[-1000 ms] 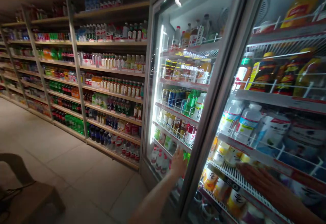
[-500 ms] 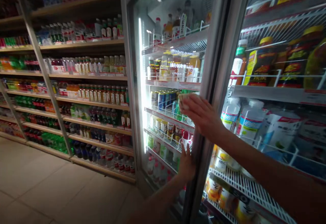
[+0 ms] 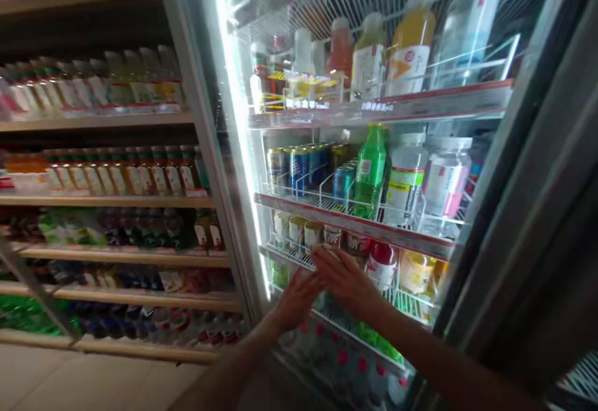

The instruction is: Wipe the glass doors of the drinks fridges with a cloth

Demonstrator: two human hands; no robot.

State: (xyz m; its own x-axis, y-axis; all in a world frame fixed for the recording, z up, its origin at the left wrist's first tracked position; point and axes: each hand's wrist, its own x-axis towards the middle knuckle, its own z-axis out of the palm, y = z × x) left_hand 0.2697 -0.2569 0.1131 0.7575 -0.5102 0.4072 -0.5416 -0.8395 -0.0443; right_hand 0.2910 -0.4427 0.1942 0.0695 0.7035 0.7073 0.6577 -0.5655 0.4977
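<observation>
In front of the glass door of a lit drinks fridge, my two hands meet low in the middle of the view. My right hand has its fingers bent over a small pale cloth, mostly hidden and blurred. Just left of it, my left hand reaches up with fingers stretched out, its tips close against the right hand; whether they touch the cloth I cannot tell. Behind the hands stand short cans and a red-capped bottle on a wire shelf.
A green bottle and blue cans stand on the fridge shelf above. The thick metal door frame rises at the right. Wooden shelves of bottles line the left, above a tiled floor.
The view has moved closer to the fridge door and turned. My right hand has come down and left from beside the frame, and both hands are now together.
</observation>
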